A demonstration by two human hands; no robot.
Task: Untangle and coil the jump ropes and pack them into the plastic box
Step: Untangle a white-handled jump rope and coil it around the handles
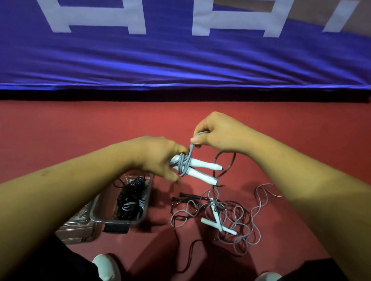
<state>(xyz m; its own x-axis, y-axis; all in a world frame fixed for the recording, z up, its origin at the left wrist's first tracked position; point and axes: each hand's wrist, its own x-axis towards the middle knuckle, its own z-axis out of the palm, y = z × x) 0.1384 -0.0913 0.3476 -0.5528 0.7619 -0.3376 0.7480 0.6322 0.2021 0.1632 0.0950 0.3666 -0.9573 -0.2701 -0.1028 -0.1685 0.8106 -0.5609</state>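
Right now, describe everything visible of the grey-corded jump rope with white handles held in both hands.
The grey-corded jump rope is held above the red floor. Its two smooth white handles lie side by side, pointing right, with grey cord wrapped around them. The left hand grips their left ends; the right hand pinches a cord loop above the wraps.

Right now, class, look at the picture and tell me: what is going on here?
A person is bundling a jump rope over a red floor. The left hand grips two white handles with grey rope wound round them; the right hand pinches a loop of that rope just above. The box at left holds coiled ropes. A tangle of grey and dark ropes lies on the floor at right, not yet sorted.
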